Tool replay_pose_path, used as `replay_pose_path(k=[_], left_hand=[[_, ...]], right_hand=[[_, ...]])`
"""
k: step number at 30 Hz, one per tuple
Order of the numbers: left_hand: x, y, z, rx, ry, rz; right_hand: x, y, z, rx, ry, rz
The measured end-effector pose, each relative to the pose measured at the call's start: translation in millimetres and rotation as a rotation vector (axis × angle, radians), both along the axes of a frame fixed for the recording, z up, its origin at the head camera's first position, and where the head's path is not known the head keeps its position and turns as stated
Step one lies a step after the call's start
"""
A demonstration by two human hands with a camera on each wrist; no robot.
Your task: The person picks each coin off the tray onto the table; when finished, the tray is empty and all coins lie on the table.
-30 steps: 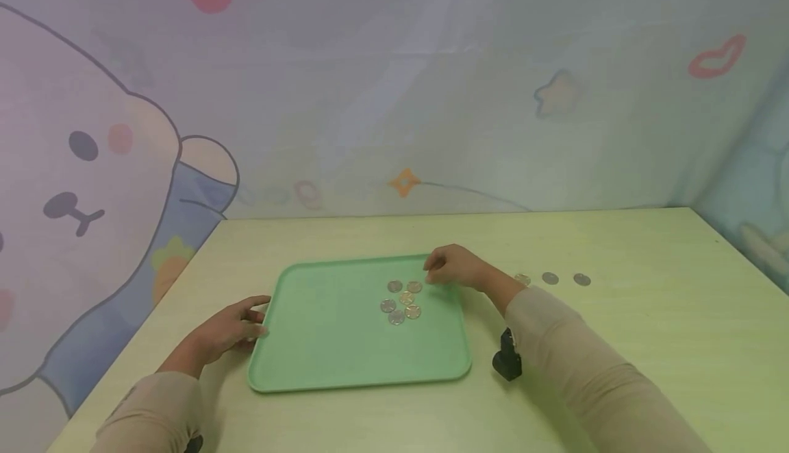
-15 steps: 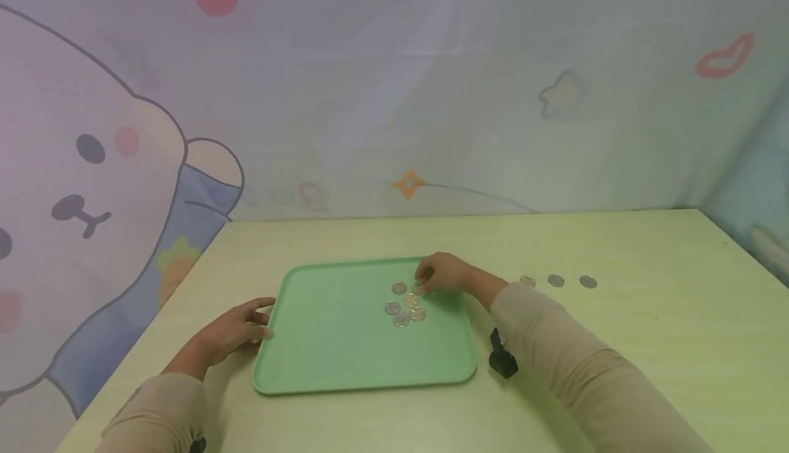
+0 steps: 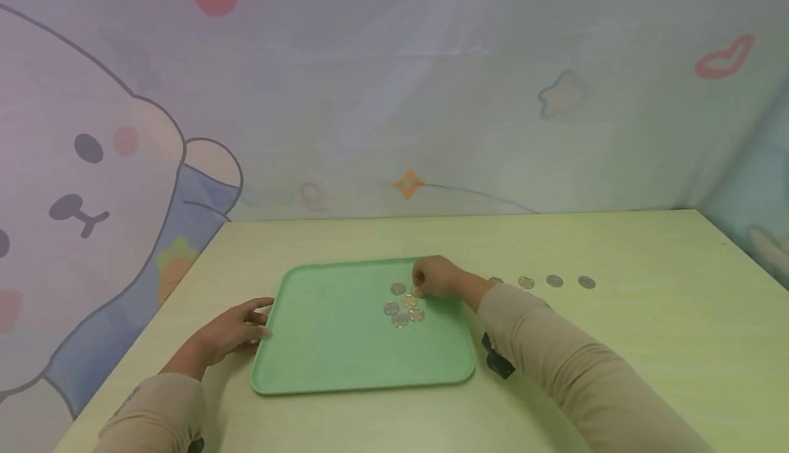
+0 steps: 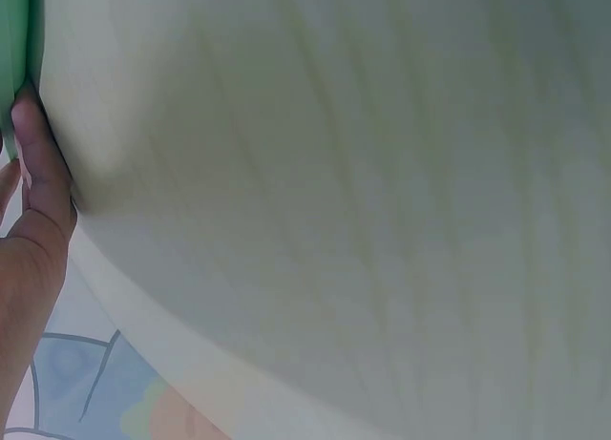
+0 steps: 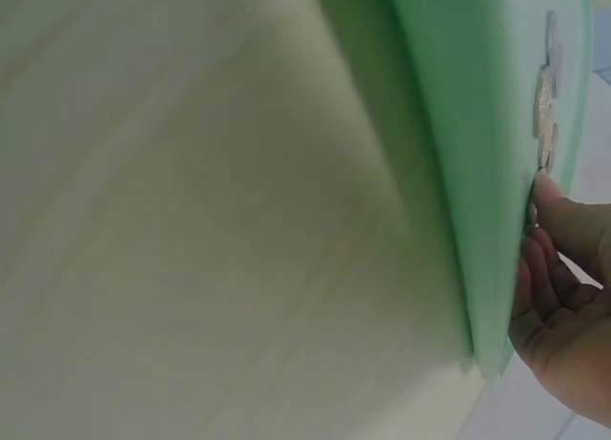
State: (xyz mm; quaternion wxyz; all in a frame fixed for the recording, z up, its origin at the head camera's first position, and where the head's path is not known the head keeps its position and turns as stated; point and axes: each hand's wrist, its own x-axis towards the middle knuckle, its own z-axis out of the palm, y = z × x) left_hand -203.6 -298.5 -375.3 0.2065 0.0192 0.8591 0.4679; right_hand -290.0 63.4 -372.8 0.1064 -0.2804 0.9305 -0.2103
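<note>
A green tray [image 3: 333,343] lies on the table, with several silver and gold coins [image 3: 399,319] flat in its right part. My right hand [image 3: 440,276] is low over the tray's back right, fingers curled, partly covering one coin of the group. In the right wrist view, thumb and fingertips of the right hand [image 5: 568,297] pinch a coin [image 5: 533,211] at the tray surface. My left hand [image 3: 231,329] rests at the left rim, its fairly straight fingers touching it. The left wrist view shows the left hand [image 4: 38,211] against the tray edge [image 4: 13,49].
Several more coins [image 3: 555,280] lie in a row on the pale yellow-green table [image 3: 616,343], right of the tray; the sleeve partly covers the nearest. A printed curtain [image 3: 431,96] stands behind the table's back edge.
My right hand has moved left and slightly down, from the tray's back right rim onto the coins. The left hand has stayed at the left rim.
</note>
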Motion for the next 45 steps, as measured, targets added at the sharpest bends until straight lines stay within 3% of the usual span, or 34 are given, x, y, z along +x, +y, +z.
replay_pose_path(k=[8,17,24,45], left_hand=[[0.3,-0.7,-0.9,-0.008,0.004,0.009],[2.2,1.3,-3.0,0.004,-0.005,0.015],[0.2,-0.6,-2.1,0.001,0.001,0.005],[-2.0,-1.5,-1.9,-0.009,0.004,0.004]], right_hand=[[-0.2,2.0,3.7,-0.073,-0.035,-0.014],[5.8,14.6,9.5,-0.286,-0.164,-0.084],[14.8,27.0,19.3,-0.446,-0.246,-0.085],[38.7,65.3,42.2,-0.566,-0.301,-0.059]])
